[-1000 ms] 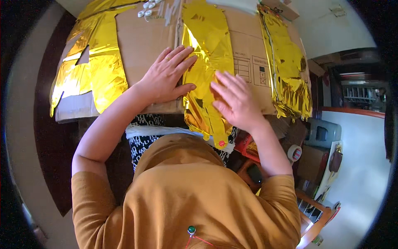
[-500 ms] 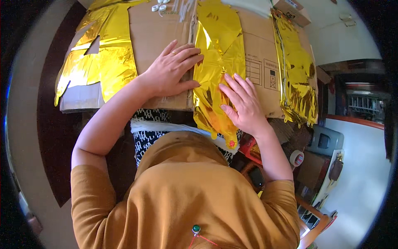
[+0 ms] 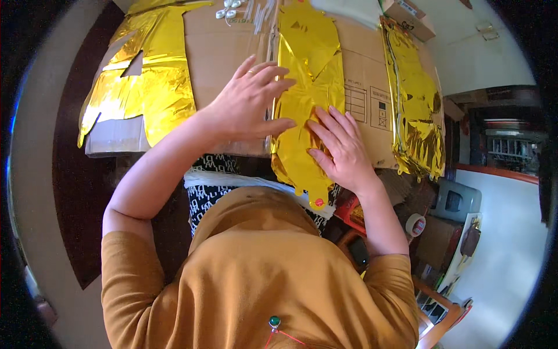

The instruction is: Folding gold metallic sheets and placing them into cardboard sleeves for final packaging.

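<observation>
A flat gold foil balloon (image 3: 308, 87) lies lengthwise on the cardboard, its tabbed lower end with a small red spot hanging past the near edge toward my lap. My left hand (image 3: 247, 102) is at the balloon's left edge, fingers apart and thumb stretched out, holding nothing; whether its fingertips touch the foil I cannot tell. On the balloon's right edge, my right hand (image 3: 343, 151) rests flat with its fingers extended. The flattened cardboard (image 3: 226, 52) beneath serves as the work surface.
More gold foil sheets (image 3: 163, 75) drape over the cardboard's left side, and a folded gold stack (image 3: 415, 99) lies at the right. Small white rolls (image 3: 228, 10) and thin clear tubes (image 3: 258, 16) are at the far edge. A tape roll (image 3: 415, 224) and grey stool (image 3: 456, 198) stand lower right.
My left hand has shifted slightly right and looks a little raised. The balloon lies smoother, and its lower tab has moved a bit left. My right hand has barely moved.
</observation>
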A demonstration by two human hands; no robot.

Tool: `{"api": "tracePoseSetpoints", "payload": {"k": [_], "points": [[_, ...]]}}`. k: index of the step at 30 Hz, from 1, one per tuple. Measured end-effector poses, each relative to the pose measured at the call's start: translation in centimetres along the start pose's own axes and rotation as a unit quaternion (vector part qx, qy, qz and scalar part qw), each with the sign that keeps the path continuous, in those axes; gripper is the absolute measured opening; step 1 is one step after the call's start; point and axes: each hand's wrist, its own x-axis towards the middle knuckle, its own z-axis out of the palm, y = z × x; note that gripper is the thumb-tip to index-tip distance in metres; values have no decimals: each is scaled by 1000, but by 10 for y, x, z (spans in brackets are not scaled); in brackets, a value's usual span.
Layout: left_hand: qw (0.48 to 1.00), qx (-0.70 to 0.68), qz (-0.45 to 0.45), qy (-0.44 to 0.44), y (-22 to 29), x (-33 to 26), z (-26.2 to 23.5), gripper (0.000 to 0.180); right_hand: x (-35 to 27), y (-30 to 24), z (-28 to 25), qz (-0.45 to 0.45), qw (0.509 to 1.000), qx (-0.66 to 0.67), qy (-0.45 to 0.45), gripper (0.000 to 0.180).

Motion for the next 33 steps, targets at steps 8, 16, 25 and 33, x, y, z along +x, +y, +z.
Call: {"api": "tracePoseSetpoints", "payload": {"k": [8,16,25,33], "points": [[998,-10,39,43,-10,-5,25,60,2,-8,-8,-13,999,-32,18,51],[997,-24,48,60,-13,-4,23,48,26,-67,19,-54,996,-7,65,48],[1000,10,2,26,-43,21,24,39,24,-80,35,-16,995,-85,50,52],[999,33,23,36,-74,47,31,37,17,-87,44,-2,992,-105,65,58]]}}
